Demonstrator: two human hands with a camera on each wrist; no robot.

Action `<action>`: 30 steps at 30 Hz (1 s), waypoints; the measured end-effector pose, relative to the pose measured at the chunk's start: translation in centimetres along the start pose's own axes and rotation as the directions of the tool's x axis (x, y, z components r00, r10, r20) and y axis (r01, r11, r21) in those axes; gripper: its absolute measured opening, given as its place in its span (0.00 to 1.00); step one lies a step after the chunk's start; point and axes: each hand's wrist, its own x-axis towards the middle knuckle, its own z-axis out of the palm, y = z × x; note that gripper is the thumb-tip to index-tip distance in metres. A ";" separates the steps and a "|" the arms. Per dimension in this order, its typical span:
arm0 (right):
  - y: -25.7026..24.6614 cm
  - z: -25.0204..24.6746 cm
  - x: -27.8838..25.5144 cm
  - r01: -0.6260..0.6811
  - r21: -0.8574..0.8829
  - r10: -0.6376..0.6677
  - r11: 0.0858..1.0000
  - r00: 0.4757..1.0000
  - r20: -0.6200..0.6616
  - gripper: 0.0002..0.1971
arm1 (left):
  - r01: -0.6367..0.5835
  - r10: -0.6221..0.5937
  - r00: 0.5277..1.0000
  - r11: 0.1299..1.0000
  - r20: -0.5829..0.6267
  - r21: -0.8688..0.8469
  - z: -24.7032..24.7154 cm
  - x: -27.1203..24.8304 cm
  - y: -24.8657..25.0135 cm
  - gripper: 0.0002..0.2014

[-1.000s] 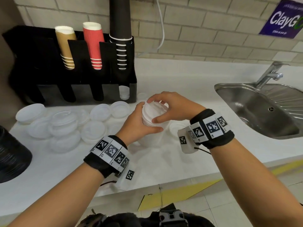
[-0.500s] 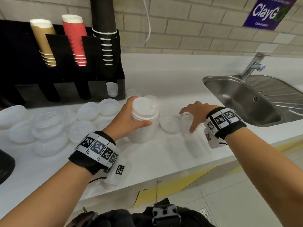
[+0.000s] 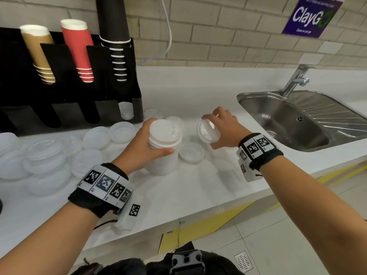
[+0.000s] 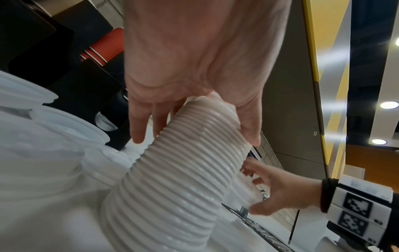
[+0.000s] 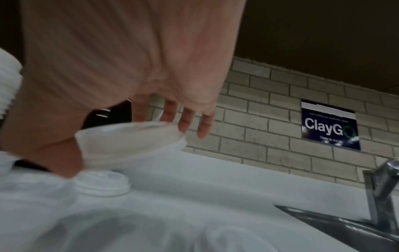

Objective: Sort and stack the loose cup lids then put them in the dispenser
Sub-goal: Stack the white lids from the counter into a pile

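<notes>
A tall stack of white lids (image 3: pixel 164 145) (image 4: pixel 172 179) stands on the white counter (image 3: pixel 188 191), and my left hand (image 3: pixel 143 147) (image 4: pixel 194 105) grips it near the top. To its right my right hand (image 3: pixel 220 130) (image 5: pixel 129 127) holds one clear lid (image 3: pixel 207 131) (image 5: pixel 129 141) tilted above the counter, pinched between thumb and fingers. Another loose lid (image 3: pixel 191 152) (image 5: pixel 101 184) lies on the counter between the stack and that hand. The black dispenser (image 3: pixel 65 96) stands at the back left; a few lids (image 3: pixel 126 111) show in its rightmost lower slot.
Several loose clear and white lids (image 3: pixel 49 155) are spread over the counter at the left. Tan, red and black cup stacks (image 3: pixel 77 50) stick out of the dispenser top. A steel sink (image 3: pixel 297 120) with a tap (image 3: pixel 296 78) lies at the right. The counter edge runs close to me.
My right hand left the top of the stack, reached right to the counter and has picked up a clear lid. My left hand has kept its grip on the stack.
</notes>
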 end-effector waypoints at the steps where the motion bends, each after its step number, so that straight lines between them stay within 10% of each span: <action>1: -0.3 -0.2 0.1 0.025 0.022 -0.024 0.999 0.998 -0.055 0.47 | 0.003 -0.003 1.000 1.000 -0.001 -0.002 0.0 0.0 0.0 0.39; 9: -2.1 -2.0 0.4 0.073 0.265 -0.022 0.962 0.982 -0.188 0.45 | 0.055 -0.056 0.998 0.997 -0.023 -0.046 0.1 -0.3 -0.3 0.44; 16: -5.5 -4.4 0.4 0.068 0.791 -0.082 0.608 0.996 -0.022 0.31 | 0.041 -0.041 0.999 0.996 -0.001 -0.078 0.2 -0.3 -0.5 0.40; 30: -10.6 -4.8 1.4 0.202 0.487 -0.235 0.850 0.972 0.008 0.38 | 0.090 -0.093 0.995 0.988 -0.018 -0.124 0.5 -0.2 -0.2 0.42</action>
